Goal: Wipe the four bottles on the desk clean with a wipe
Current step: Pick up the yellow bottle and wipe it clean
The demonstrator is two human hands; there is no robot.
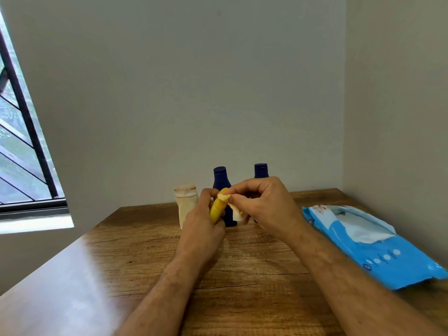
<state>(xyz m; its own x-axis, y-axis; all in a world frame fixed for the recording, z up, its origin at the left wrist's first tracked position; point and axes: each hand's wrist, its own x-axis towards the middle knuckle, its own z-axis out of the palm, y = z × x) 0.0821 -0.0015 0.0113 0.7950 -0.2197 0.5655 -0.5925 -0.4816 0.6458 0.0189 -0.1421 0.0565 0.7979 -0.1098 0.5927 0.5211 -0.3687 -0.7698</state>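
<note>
My left hand (202, 226) grips a small yellow bottle (218, 209) above the desk, tilted with its top up and to the right. My right hand (261, 204) pinches a white wipe (236, 212) against the bottle's top. Behind the hands stand a cream bottle (185, 204) at the left, a dark blue bottle (221, 183) in the middle and a second dark blue bottle (261, 170), mostly hidden by my right hand.
An open blue pack of wipes (378, 248) lies on the right of the wooden desk (242, 275), with a white wipe showing at its opening. Grey walls close off the back and right. A barred window is at the left.
</note>
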